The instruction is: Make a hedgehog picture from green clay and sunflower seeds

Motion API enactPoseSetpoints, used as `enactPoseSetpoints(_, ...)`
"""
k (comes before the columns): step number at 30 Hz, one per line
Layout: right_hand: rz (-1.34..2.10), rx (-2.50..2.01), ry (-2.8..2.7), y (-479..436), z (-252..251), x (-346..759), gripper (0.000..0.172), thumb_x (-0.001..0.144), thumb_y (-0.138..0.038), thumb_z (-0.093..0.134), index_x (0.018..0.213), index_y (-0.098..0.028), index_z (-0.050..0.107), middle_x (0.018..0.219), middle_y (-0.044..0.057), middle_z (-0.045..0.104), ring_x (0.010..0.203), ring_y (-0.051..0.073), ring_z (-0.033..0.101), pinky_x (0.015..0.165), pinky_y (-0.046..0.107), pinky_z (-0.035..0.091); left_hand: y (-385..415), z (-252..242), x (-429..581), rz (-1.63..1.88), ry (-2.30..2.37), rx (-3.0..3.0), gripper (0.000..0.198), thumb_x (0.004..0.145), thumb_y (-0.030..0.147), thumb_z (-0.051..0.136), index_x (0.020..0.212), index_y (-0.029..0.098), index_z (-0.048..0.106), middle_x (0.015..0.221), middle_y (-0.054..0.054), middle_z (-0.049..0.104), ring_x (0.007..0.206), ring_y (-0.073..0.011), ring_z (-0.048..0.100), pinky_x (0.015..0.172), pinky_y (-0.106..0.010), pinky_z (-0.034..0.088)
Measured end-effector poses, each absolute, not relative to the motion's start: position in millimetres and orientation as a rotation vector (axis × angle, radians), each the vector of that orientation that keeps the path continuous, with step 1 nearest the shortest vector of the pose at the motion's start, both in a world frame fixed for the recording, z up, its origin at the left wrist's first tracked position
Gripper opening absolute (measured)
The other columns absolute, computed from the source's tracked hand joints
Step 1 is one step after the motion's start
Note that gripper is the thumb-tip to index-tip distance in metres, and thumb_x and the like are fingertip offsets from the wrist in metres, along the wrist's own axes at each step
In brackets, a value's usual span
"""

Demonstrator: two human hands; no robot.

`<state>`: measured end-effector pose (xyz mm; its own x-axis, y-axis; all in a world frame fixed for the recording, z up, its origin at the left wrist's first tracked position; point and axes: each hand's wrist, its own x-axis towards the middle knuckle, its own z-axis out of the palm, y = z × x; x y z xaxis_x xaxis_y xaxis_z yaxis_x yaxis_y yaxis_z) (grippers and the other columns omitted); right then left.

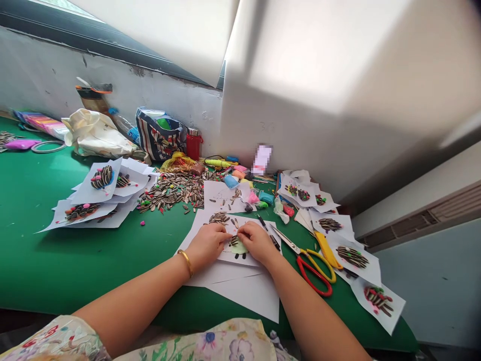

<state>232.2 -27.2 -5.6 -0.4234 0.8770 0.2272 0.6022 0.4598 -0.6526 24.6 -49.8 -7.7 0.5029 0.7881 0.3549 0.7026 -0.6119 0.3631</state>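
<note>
Left hand (207,245) and right hand (257,244) pinch closed onto a green clay disc (239,249) set with striped sunflower seeds (234,241), likely soft, fragile work best lifted by its white paper sheet (248,259).

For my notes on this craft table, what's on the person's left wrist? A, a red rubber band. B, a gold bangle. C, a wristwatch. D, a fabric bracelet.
B: a gold bangle circles the left wrist, just behind the left hand, which rests over the white paper.
</note>
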Motion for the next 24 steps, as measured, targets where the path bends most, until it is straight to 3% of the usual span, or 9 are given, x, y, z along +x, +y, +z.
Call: enactPoseSetpoints(24, 0.647, -1.253, -2.192, -25.5, -6.8, 233.2, 0.012, 0.087, -0.014, 0.062, 0.083, -0.021, 0.071, 0.084, 0.002, 0.061, 0.084, 0.017, 0.057, 0.076, 0.029, 0.044, -50.8, -6.7, 26.6, 0.749, 1.262, 2.577, 0.032, 0.084, 0.011, 0.052, 0.095, 0.026, 0.078, 0.088, -0.006, 0.067, 0.082, -0.0197, 0.059, 0.075, -0.032, 0.044)
